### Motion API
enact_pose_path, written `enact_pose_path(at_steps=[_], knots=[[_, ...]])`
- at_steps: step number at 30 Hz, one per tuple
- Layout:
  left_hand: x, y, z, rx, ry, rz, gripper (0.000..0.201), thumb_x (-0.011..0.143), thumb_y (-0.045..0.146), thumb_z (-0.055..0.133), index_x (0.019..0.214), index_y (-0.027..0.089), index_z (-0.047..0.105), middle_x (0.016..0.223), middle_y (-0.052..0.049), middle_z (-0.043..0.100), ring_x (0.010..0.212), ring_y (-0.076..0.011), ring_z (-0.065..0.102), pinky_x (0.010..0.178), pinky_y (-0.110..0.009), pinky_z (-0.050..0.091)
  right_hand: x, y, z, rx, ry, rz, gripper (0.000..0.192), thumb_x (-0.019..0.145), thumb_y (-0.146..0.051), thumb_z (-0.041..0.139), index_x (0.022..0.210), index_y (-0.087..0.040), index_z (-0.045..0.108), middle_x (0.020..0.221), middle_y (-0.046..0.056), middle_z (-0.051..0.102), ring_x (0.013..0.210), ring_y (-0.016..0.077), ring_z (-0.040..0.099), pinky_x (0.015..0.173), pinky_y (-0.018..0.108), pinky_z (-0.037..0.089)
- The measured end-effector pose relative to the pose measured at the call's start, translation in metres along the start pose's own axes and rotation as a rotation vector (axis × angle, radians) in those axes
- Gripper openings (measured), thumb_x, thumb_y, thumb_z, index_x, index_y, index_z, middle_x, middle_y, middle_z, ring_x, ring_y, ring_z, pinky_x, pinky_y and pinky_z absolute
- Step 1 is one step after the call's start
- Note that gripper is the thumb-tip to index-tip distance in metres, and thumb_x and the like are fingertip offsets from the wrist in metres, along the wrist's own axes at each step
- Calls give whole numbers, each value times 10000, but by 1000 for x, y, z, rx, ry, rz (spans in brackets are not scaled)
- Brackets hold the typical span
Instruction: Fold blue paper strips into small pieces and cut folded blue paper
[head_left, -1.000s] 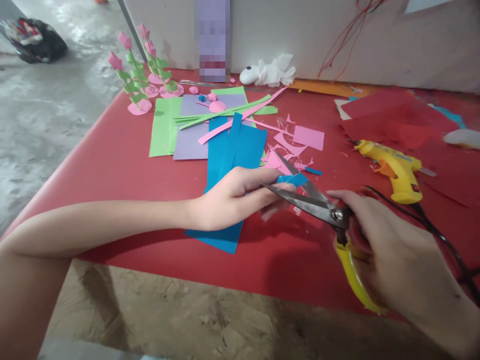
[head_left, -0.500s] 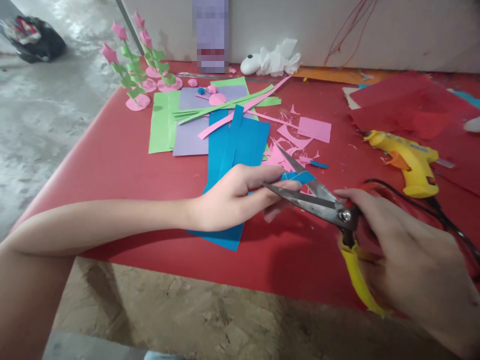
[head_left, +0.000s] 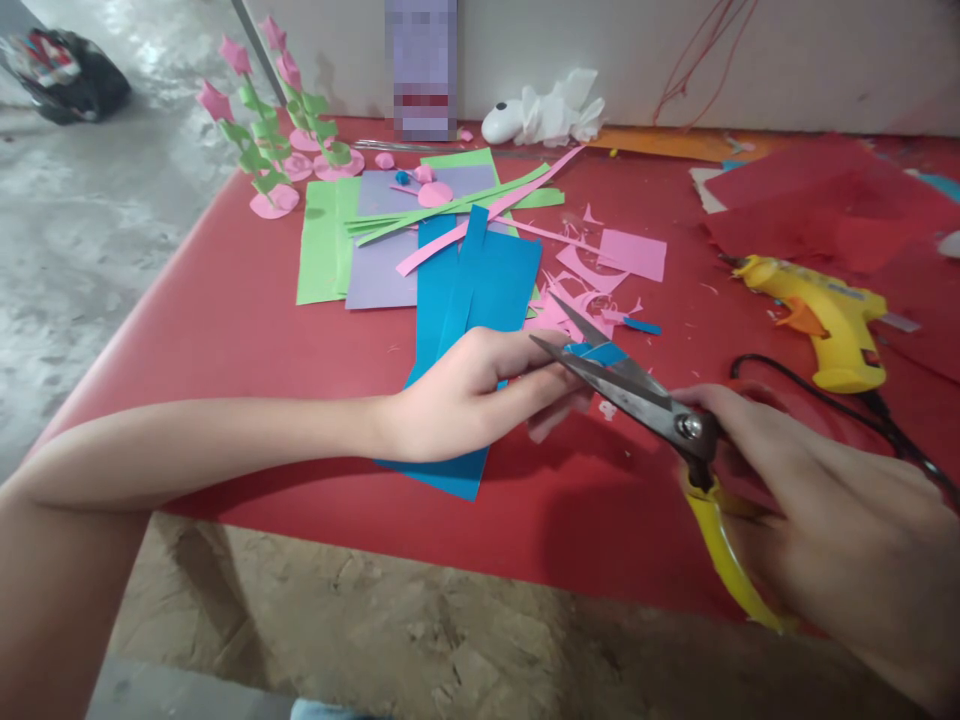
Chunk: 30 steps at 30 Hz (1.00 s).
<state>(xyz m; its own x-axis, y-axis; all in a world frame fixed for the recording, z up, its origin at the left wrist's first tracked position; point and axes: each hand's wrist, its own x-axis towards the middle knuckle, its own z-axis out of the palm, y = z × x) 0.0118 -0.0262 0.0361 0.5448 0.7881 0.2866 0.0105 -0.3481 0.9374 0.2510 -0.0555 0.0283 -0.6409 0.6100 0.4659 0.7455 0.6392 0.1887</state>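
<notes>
Scissors (head_left: 637,395) point up-left, long axis diagonal, blades parted around blue paper scrap (head_left: 596,352). Left hand (head_left: 469,395) pinches scrap; right hand (head_left: 832,530) grips yellow handles.

bare red table (head_left: 247,330) left, glue gun (head_left: 821,315) and cord (head_left: 825,400) right

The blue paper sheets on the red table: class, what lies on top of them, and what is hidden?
On the blue paper sheets lie a pink strip and green strips at the far end. The left hand hovers over the near part, covering it; whether it touches cannot be told.
</notes>
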Motion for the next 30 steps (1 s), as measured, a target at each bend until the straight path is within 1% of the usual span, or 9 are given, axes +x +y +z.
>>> enact_pose_path(at_steps=[3, 7, 16, 20, 23, 24, 26, 29, 30], knots=[[0, -1, 0, -3, -5, -34, 237, 906, 216, 374, 697, 181, 480, 518, 33, 491, 526, -65, 496, 582, -201, 453, 0, 2, 1, 8, 17, -9, 367, 898, -231, 450, 1258, -166, 469, 878, 37, 707, 586, 126, 610, 585, 239, 442], [-1, -2, 1, 3, -9, -45, 242, 909, 243, 376, 712, 175, 498, 520, 29, 504, 511, -65, 492, 570, -205, 446, 0, 5, 2, 15, 62, -81, 279, 899, -215, 454, 1152, -125, 530, 796, 38, 705, 580, 108, 609, 552, 239, 411], [-1, 0, 2, -23, 3, -55, 252, 916, 237, 386, 685, 182, 471, 498, 50, 481, 509, -55, 473, 599, -196, 434, 4, 4, -1, -35, 94, -72, 277, 851, -149, 515, 1126, -162, 544, 643, -6, 669, 470, 116, 549, 468, 266, 351], [0, 2, 2, -36, 34, -90, 273, 921, 242, 394, 662, 182, 458, 499, 56, 468, 503, -49, 451, 598, -195, 425, -2, 3, -1, -43, 65, 71, 242, 848, -203, 531, 1088, -206, 563, 533, -42, 578, 419, 111, 493, 446, 254, 338], [0, 3, 1, -52, 32, -86, 279, 925, 238, 389, 659, 182, 452, 504, 54, 467, 510, -49, 446, 604, -195, 423, 1, 6, 1, -84, 28, 210, 170, 825, -236, 536, 951, -170, 630, 403, -66, 407, 366, 100, 437, 397, 234, 305], [0, 2, 0, -62, 27, -81, 276, 927, 241, 385, 666, 182, 456, 509, 54, 467, 512, -49, 447, 604, -196, 422, 4, 7, 3, -81, 18, 210, 166, 833, -264, 527, 917, -171, 636, 404, -63, 420, 348, 95, 410, 385, 230, 296], [-1, 1, 0, -89, 17, -82, 269, 930, 246, 383, 680, 183, 461, 521, 53, 463, 516, -49, 451, 597, -196, 420, 10, 11, 8, -81, 4, 217, 260, 866, -349, 467, 894, -150, 632, 485, -17, 540, 382, 105, 458, 386, 227, 306], [-2, 1, 1, -134, 8, -79, 267, 927, 256, 397, 678, 184, 460, 545, 48, 460, 521, -47, 454, 581, -193, 418, 14, 18, 19, -73, -75, 306, 370, 872, -449, 377, 738, -190, 604, 469, 3, 557, 425, 154, 531, 388, 234, 331], [-2, 1, 1, -144, 6, -75, 268, 925, 258, 403, 673, 183, 459, 552, 46, 461, 520, -45, 452, 573, -191, 415, 13, 20, 22, -76, -110, 329, 379, 853, -484, 382, 771, -195, 613, 492, 9, 582, 445, 175, 552, 392, 246, 347]])
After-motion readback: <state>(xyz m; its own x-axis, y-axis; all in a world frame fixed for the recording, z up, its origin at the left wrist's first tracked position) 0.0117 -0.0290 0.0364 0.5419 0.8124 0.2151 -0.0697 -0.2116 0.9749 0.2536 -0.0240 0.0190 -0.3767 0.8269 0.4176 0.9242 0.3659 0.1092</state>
